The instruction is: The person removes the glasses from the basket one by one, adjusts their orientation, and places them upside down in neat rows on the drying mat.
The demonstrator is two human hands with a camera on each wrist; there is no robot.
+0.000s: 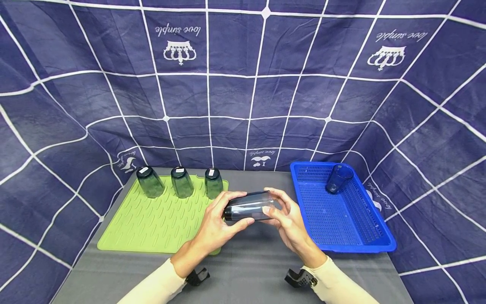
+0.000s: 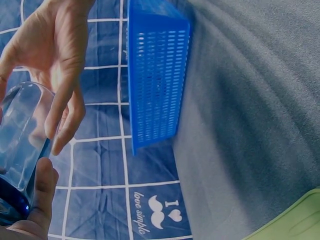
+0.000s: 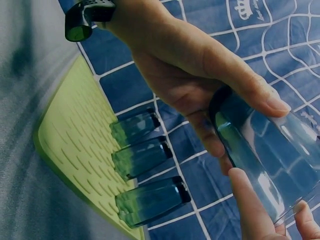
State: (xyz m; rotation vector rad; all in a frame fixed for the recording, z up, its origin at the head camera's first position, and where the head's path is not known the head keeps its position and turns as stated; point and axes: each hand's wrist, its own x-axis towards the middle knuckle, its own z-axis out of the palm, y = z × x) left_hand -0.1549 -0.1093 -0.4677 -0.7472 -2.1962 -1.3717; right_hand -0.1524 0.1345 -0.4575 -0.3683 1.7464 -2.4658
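Observation:
A dark tinted drinking glass [image 1: 248, 206] is held sideways in mid-air between both hands, its dark base to the left. My left hand [image 1: 216, 221] grips the base end, thumb along the near side. At the rim end, my right hand [image 1: 292, 221] holds the glass with thumb and fingers around it. The left wrist view shows the clear rim of this glass [image 2: 22, 135] near the right hand [image 2: 57, 55]. Seen from the right wrist, the left hand [image 3: 200, 65] wraps the dark base of the glass [image 3: 270, 150].
A green ridged drying mat [image 1: 152, 228] lies at left. Along its back edge stand three upside-down glasses [image 1: 151, 183], [image 1: 182, 183], [image 1: 214, 184]. At right, a blue perforated basket [image 1: 383, 228] contains one glass [image 1: 339, 178] in its back right corner. Dark blue checked cloth [image 1: 243, 97] hangs behind the grey table [image 1: 250, 274].

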